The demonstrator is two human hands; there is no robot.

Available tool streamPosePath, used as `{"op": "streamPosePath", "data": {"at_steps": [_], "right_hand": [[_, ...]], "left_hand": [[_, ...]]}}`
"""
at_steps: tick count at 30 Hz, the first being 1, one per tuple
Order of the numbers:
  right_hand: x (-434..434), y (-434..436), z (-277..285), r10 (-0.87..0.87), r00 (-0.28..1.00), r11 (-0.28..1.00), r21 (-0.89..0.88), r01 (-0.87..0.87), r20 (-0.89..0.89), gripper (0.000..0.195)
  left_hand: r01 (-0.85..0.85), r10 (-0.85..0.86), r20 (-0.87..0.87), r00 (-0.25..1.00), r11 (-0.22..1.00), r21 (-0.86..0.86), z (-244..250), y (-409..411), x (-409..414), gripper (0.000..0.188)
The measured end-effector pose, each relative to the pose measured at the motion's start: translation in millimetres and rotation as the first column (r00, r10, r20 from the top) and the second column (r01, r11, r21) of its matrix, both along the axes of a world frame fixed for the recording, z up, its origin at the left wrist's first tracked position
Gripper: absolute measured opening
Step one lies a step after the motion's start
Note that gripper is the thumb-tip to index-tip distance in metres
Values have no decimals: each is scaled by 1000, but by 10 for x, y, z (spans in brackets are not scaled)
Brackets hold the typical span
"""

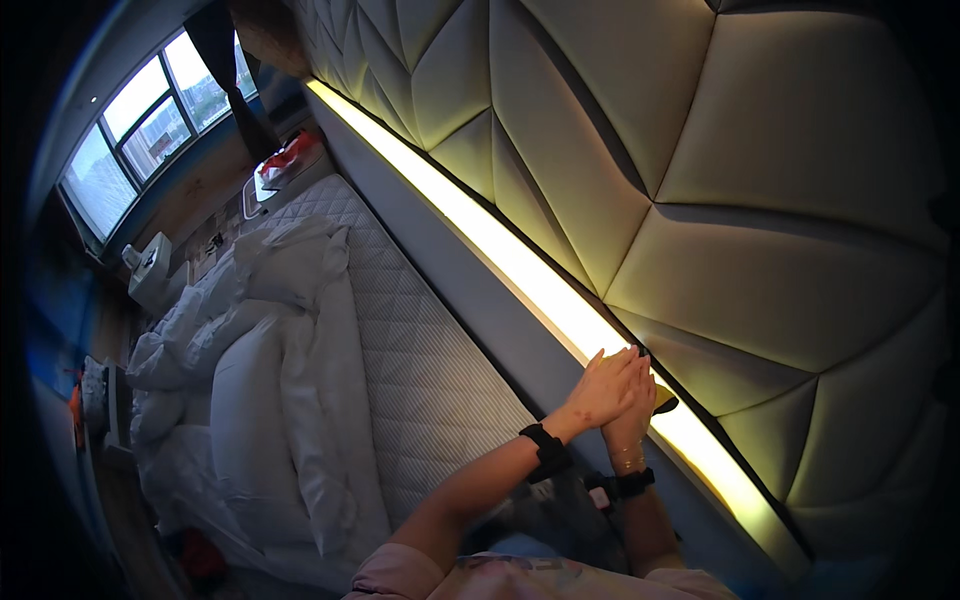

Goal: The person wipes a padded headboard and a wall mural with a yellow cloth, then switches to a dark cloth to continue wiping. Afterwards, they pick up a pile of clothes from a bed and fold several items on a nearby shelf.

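My left hand (611, 384) and my right hand (634, 414) lie side by side on a long glowing ledge (517, 270), the left partly overlapping the right. Beneath my right hand, a yellow cloth with a dark edge (665, 400) is held down on the lit surface. A bit of yellow also shows by the fingers of my left hand, but its grip is hidden. Both wrists wear black straps. Directly behind the ledge rises a padded wall panel (570, 172) with angular seams.
A grey headboard (450, 277) drops from the ledge to a quilted mattress (420, 337). Rumpled white bedding (255, 420) is heaped on the bed's left side. A bedside table (300, 169) bearing a red item stands at the far end, near windows (154, 127).
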State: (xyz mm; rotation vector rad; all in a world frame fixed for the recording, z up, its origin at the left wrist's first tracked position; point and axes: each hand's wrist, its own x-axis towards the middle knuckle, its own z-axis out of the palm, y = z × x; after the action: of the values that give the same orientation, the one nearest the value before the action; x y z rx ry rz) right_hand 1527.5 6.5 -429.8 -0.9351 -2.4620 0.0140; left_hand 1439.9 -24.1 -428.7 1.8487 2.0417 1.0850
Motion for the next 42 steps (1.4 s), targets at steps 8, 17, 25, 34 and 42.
{"op": "streamPosePath", "data": {"at_steps": [8, 17, 25, 34, 42], "right_hand": [[4, -14, -21, 5, 998, 999, -48, -8, -58, 55], [14, -7, -1, 11, 998, 997, -75, -16, -69, 54], [13, 27, -98, -24, 998, 999, -43, 21, -65, 53], [24, 45, -175, -33, 997, 999, -1, 33, -64, 53], [15, 38, -147, -34, 998, 999, 0, 35, -61, 55]], "left_hand": [[-16, 18, -50, 999, 999, 51, -83, 9, 7, 45], [-16, 17, -28, 999, 999, 35, -67, 25, 11, 46], [8, -8, -23, 1000, 1000, 0, 51, 14, 0, 46], [-1, 4, -36, 999, 998, 70, -46, 32, 8, 44], [-5, 6, -28, 1000, 999, 38, -21, 37, 1, 44]]}}
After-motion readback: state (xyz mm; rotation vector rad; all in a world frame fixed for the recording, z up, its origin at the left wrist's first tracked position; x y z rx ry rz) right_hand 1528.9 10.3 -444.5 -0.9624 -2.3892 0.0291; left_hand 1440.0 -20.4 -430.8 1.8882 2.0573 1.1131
